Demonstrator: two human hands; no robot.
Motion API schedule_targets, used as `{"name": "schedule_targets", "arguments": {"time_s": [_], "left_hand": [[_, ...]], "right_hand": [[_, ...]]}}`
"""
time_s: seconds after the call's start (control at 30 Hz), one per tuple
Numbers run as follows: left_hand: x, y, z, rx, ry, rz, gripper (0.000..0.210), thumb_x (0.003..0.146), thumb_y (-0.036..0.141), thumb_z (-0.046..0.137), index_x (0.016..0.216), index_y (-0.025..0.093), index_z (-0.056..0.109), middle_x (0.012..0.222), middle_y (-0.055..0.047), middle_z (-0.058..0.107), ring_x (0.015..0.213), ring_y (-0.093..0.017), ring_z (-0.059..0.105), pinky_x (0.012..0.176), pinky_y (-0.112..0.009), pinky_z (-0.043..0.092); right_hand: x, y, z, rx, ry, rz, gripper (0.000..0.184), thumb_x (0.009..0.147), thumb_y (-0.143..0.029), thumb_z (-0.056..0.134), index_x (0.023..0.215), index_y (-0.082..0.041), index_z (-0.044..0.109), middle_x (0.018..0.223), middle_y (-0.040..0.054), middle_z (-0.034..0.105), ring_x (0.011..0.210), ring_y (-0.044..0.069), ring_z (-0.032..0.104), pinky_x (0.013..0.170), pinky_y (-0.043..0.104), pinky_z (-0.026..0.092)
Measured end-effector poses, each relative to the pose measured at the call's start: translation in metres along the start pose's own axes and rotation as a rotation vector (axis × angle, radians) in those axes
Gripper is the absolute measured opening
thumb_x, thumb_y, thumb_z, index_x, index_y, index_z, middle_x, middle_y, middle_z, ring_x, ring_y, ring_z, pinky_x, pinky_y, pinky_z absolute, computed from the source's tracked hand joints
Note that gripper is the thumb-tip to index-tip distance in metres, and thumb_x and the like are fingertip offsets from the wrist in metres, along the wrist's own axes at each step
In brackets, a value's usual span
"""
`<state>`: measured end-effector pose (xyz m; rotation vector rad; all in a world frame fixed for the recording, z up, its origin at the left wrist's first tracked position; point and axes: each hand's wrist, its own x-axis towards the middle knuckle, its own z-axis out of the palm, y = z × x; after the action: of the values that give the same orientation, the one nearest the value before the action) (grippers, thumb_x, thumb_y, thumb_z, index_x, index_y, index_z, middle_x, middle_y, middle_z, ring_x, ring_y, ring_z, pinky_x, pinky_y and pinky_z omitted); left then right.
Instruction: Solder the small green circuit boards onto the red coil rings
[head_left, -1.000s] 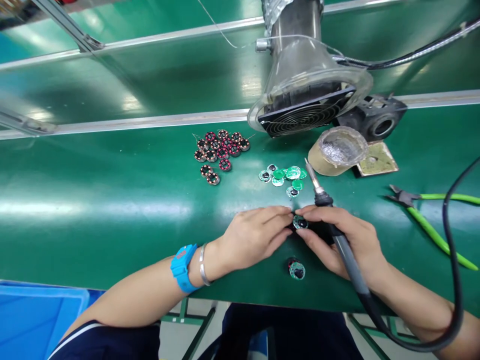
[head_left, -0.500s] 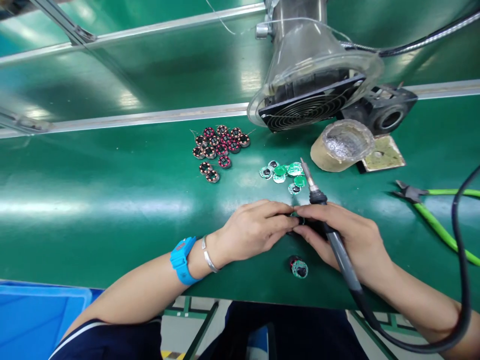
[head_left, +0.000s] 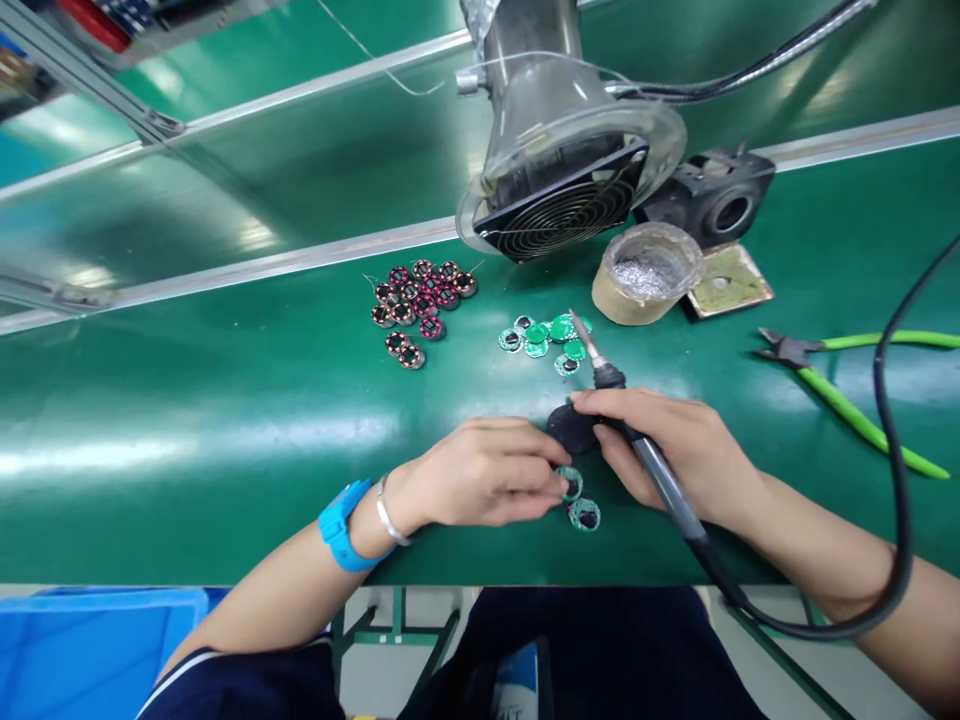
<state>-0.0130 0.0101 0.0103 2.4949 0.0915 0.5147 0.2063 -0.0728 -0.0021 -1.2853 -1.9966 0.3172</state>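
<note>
My left hand (head_left: 499, 470) has its fingertips closed on a small round green circuit board (head_left: 572, 484) with a dark spot. Close below that lies another board (head_left: 585, 515), a bit of red showing under its edge. A soldering iron (head_left: 667, 490) rests in my right hand (head_left: 679, 440), tip pointing up and away. The same hand's finger and thumb are at a black round piece (head_left: 571, 429), which sits between both hands. Beyond the hands is a loose group of round green boards (head_left: 536, 340). Farther left, several copper and red wound coils (head_left: 427, 290) are clustered.
A fume extractor with a fan grille (head_left: 562, 215) hangs over the bench. Behind my right hand are a tub of silvery bits (head_left: 622, 300), a sponge tray (head_left: 731, 285) and a black iron holder (head_left: 724, 205). Green-handled cutters (head_left: 832, 385) lie right. The iron's cord (head_left: 892, 430) loops beside my right arm.
My hands have drawn apart, revealing the black round piece. My left hand has moved toward me with a circuit board, beside the one on the bench. The camera view has shifted.
</note>
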Motion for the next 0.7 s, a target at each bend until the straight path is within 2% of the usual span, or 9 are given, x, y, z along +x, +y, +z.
{"name": "schedule_targets", "arguments": {"time_s": [0.1, 0.2, 0.27, 0.33, 0.43, 0.53, 0.6, 0.7], "left_hand": [[-0.001, 0.004, -0.005, -0.008, -0.172, 0.002, 0.009, 0.093, 0.022, 0.058, 0.089, 0.018, 0.065, 0.103, -0.003, 0.073, 0.086, -0.014, 0.066, 0.079, -0.024, 0.054], [0.0, 0.007, -0.003, -0.002, -0.246, -0.07, 0.008, 0.092, 0.02, 0.054, 0.093, 0.018, 0.062, 0.1, -0.003, 0.071, 0.089, -0.014, 0.065, 0.082, -0.025, 0.053], [0.001, 0.011, 0.001, 0.02, -0.253, -0.115, 0.011, 0.091, 0.023, 0.054, 0.098, 0.016, 0.059, 0.095, -0.003, 0.069, 0.085, -0.015, 0.064, 0.08, -0.027, 0.053], [0.004, 0.017, 0.006, 0.1, -0.25, -0.12, 0.025, 0.09, 0.034, 0.057, 0.106, 0.015, 0.058, 0.096, -0.005, 0.067, 0.083, -0.017, 0.062, 0.072, -0.029, 0.054], [0.007, 0.026, 0.015, 0.263, -0.274, -0.058, 0.042, 0.09, 0.053, 0.056, 0.119, 0.022, 0.057, 0.105, -0.005, 0.064, 0.085, -0.021, 0.058, 0.058, -0.03, 0.049], [0.009, 0.03, 0.021, 0.299, -0.288, -0.025, 0.034, 0.093, 0.053, 0.052, 0.114, 0.028, 0.062, 0.104, -0.002, 0.063, 0.084, -0.019, 0.056, 0.048, -0.027, 0.038], [0.009, 0.029, 0.023, 0.252, -0.294, -0.036, 0.03, 0.095, 0.048, 0.052, 0.11, 0.025, 0.064, 0.099, -0.001, 0.064, 0.084, -0.018, 0.055, 0.048, -0.026, 0.038], [0.006, 0.028, 0.019, 0.189, -0.305, -0.067, 0.031, 0.094, 0.044, 0.055, 0.111, 0.02, 0.065, 0.095, -0.003, 0.065, 0.083, -0.017, 0.056, 0.062, -0.026, 0.047]], "right_hand": [[-0.002, 0.001, 0.001, -0.005, -0.002, -0.025, 0.028, 0.086, -0.009, 0.053, 0.113, -0.021, 0.055, 0.102, 0.0045, 0.072, 0.074, 0.013, 0.068, 0.067, 0.026, 0.056], [-0.004, 0.002, 0.003, -0.017, 0.0, -0.04, 0.032, 0.085, -0.008, 0.053, 0.113, -0.022, 0.054, 0.103, 0.0039, 0.072, 0.077, 0.014, 0.068, 0.071, 0.027, 0.056], [-0.004, 0.003, 0.004, -0.017, 0.006, -0.054, 0.033, 0.084, -0.007, 0.053, 0.114, -0.022, 0.053, 0.103, 0.0041, 0.072, 0.078, 0.014, 0.068, 0.072, 0.028, 0.057], [-0.003, 0.003, 0.005, 0.0, 0.022, -0.063, 0.032, 0.085, -0.008, 0.053, 0.114, -0.022, 0.054, 0.103, 0.004, 0.072, 0.077, 0.014, 0.068, 0.072, 0.028, 0.057], [-0.002, 0.004, 0.003, 0.023, 0.074, -0.047, 0.031, 0.085, -0.01, 0.053, 0.113, -0.022, 0.056, 0.104, 0.0034, 0.073, 0.08, 0.015, 0.07, 0.075, 0.029, 0.058], [-0.002, 0.005, 0.0, -0.003, 0.143, -0.005, 0.033, 0.085, -0.009, 0.053, 0.113, -0.023, 0.058, 0.107, 0.0033, 0.073, 0.087, 0.017, 0.072, 0.077, 0.03, 0.059], [-0.002, 0.007, -0.003, -0.032, 0.186, 0.017, 0.033, 0.084, -0.008, 0.054, 0.113, -0.025, 0.06, 0.108, 0.0025, 0.073, 0.085, 0.017, 0.072, 0.074, 0.03, 0.059], [-0.004, 0.01, -0.007, -0.064, 0.239, 0.031, 0.032, 0.084, -0.009, 0.057, 0.112, -0.025, 0.061, 0.105, 0.0016, 0.074, 0.082, 0.017, 0.072, 0.071, 0.03, 0.059]]}}
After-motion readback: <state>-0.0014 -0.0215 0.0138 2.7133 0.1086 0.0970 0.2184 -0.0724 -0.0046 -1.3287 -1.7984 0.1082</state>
